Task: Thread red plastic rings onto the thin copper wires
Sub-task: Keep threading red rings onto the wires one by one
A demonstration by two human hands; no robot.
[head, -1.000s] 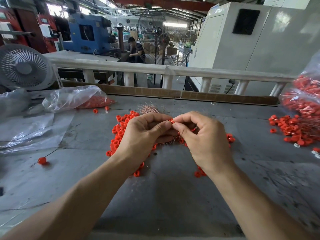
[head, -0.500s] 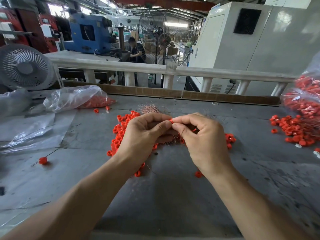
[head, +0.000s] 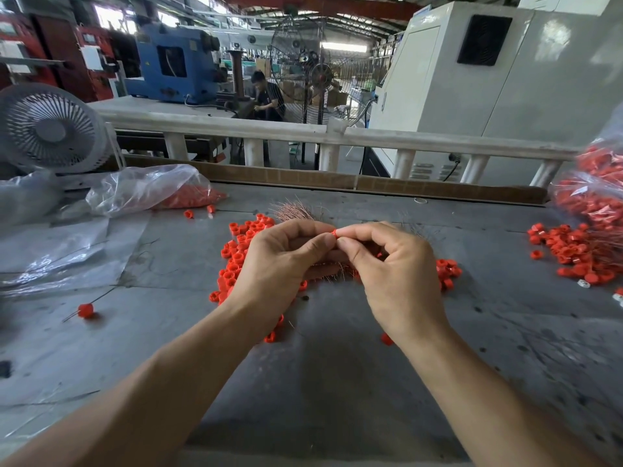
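A small red plastic ring (head: 333, 232) is pinched between the fingertips of my left hand (head: 283, 261) and my right hand (head: 391, 264), held above the grey table. A bundle of thin copper wires (head: 293, 210) fans out just behind my hands, and more strands show under my fingers. Any wire at the ring is too fine to make out. Loose red rings (head: 239, 251) lie in a heap under and left of my left hand. A few more rings (head: 446, 269) sit by my right hand.
A clear bag of red rings (head: 158, 193) lies at the back left beside a white fan (head: 47, 129). A pile of rings on wires (head: 580, 254) and a full bag (head: 596, 200) are at the right. One ring on a wire (head: 86, 310) lies at the left.
Both hands stay together at the ring with only slight finger shifts. My right forefinger has stretched over the ring toward my left hand.
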